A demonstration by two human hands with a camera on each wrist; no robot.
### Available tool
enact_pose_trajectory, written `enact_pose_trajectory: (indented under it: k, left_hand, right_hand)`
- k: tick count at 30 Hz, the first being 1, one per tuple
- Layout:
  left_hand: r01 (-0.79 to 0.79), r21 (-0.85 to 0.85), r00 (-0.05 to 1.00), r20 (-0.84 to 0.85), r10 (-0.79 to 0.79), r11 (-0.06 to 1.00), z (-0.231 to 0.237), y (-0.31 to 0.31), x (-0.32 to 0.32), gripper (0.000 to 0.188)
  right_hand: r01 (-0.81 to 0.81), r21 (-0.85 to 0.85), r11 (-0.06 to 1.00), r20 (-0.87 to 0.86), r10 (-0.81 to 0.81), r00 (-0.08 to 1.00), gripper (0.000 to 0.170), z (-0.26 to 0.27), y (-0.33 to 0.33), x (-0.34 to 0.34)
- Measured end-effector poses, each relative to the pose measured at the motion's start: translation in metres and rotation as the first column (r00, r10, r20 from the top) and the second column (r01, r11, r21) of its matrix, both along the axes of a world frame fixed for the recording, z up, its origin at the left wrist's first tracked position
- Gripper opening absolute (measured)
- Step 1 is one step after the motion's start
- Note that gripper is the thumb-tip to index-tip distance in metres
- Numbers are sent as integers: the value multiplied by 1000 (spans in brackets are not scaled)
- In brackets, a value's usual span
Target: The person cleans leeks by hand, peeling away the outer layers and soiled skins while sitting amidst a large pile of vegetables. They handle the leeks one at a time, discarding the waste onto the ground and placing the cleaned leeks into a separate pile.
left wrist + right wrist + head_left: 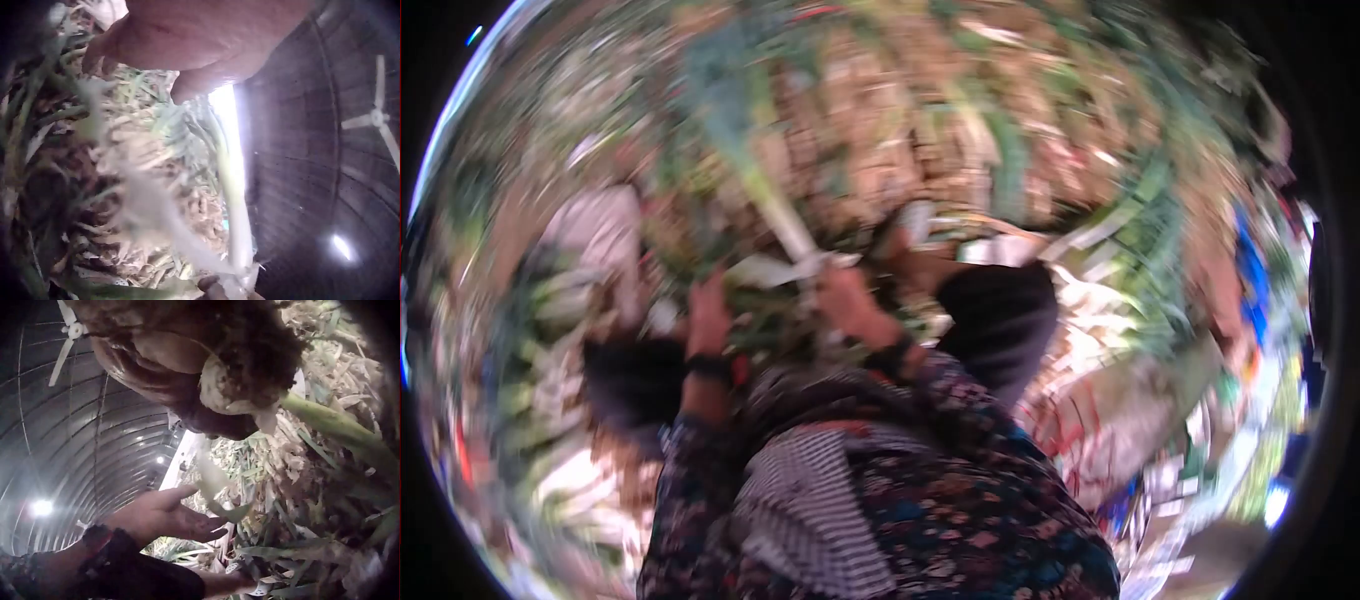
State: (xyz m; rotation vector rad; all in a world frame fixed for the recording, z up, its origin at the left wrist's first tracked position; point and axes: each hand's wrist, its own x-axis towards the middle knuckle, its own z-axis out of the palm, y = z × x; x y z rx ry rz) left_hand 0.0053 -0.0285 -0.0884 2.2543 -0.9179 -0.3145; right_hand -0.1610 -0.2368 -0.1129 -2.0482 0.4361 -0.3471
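My right hand (852,302) grips a leek (780,212) near its white root end, green leaves pointing up and away in the head view. In the right wrist view the fingers of this hand (169,369) curl round the leek's soil-covered root end (234,387). The left hand (708,312) is beside it, apart from the stalk; in the right wrist view this hand (172,517) has extended, spread fingers. A pale leaf strip (215,482) hangs blurred near its fingertips. The left wrist view shows the leek's stalk (237,219) standing below the left hand (194,37).
Leaf scraps (880,130) cover the ground ahead. Leeks with white stalks lie in piles at the left (560,380) and right (1100,320). Dark-clad knees (1000,320) flank the hands. A pale bag with red lines (1100,420) lies at the right. The head view is blurred.
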Motion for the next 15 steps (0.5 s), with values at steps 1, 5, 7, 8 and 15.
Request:
enact_pose_trajectory:
  k: [1,5,7,8,15]
  left_hand:
    - [-356,-215,917,-269,295,909,-2,-15,4,49]
    - [-703,-506,594,-804,22,500,55,-91,-9,46]
    - [-696,-470,454,-874,-174,544,73,-118,-21,38]
    - [-678,-444,479,-871,-105,586,76,-127,-23,35]
    - [-766,-480,-137,-529,-838,428,118,-110,-38,28]
  right_hand:
    - [30,205,978,94,-50,994,23,20,10,-4]
    - [55,-181,982,125,-32,992,34,40,26,-13]
    - [86,-290,953,46,-75,996,34,40,31,-17]
    - [50,-321,946,-5,-55,998,34,38,32,-19]
    - [-329,929,-172,366,291,884,26,120,36,-47]
